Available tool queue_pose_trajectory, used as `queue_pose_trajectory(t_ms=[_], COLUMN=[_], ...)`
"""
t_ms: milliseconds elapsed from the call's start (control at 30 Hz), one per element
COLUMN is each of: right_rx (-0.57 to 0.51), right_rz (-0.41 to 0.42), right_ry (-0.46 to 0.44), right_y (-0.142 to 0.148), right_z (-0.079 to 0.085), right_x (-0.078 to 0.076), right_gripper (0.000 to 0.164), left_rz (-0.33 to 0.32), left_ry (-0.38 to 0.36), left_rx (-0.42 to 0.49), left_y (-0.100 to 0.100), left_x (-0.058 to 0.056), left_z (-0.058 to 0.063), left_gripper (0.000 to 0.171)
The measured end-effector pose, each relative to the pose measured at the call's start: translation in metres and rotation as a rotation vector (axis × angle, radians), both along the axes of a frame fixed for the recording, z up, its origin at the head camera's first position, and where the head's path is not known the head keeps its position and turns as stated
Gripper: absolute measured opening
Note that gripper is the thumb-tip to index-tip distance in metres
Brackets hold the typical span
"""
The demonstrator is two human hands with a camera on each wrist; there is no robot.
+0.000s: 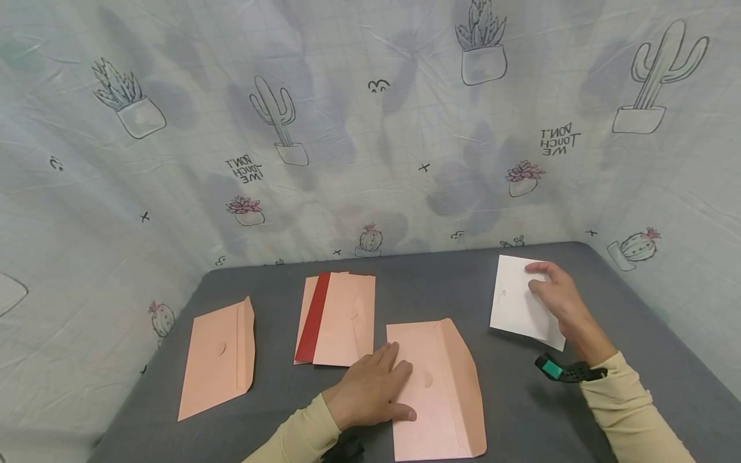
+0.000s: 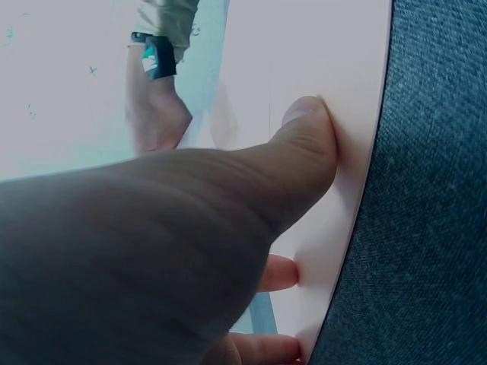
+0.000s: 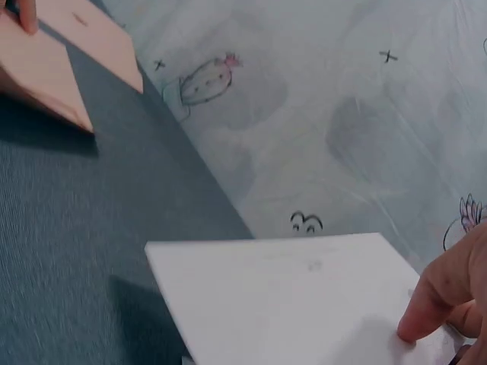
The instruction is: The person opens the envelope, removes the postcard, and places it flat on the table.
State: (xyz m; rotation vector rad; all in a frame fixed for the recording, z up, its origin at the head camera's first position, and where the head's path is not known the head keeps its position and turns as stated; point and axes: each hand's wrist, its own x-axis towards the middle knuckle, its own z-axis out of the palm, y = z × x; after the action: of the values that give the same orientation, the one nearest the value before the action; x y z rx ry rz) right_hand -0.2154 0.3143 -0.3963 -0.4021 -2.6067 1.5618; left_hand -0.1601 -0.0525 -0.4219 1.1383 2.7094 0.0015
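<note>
A pink envelope [image 1: 425, 386] lies at the front middle of the table, its flap unfolded toward the right. My left hand [image 1: 373, 386] rests on its left edge with fingers spread, and the left wrist view has the thumb [image 2: 308, 144] flat against the paper. On the right, my right hand [image 1: 558, 296] pinches a white card [image 1: 515, 299] between thumb and fingers. In the right wrist view the card [image 3: 281, 296] is tilted above the table, casting a shadow. Another white edge shows beneath the card's lower right corner; I cannot tell whether it is a second card.
Further left lies another pink envelope [image 1: 217, 360], flap to the right. Behind my left hand are overlapping pink envelopes [image 1: 347, 315] with a dark red strip [image 1: 314, 318] across them. A cactus-print curtain [image 1: 370, 128] encloses the grey table [image 1: 272, 411] at the back and sides.
</note>
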Motion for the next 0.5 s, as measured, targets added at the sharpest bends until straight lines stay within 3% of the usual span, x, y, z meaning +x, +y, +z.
queue_pose_trajectory(t_ms=[500], right_rx=[0.139], right_rz=[-0.030], right_ry=[-0.069], right_y=[0.012], right_z=[-0.019], right_x=[-0.005], right_gripper=[0.050], left_rz=[-0.006], left_ry=[0.004], left_rx=[-0.003], left_y=[0.000], left_x=[-0.001], left_z=[-0.003], left_gripper=[0.065])
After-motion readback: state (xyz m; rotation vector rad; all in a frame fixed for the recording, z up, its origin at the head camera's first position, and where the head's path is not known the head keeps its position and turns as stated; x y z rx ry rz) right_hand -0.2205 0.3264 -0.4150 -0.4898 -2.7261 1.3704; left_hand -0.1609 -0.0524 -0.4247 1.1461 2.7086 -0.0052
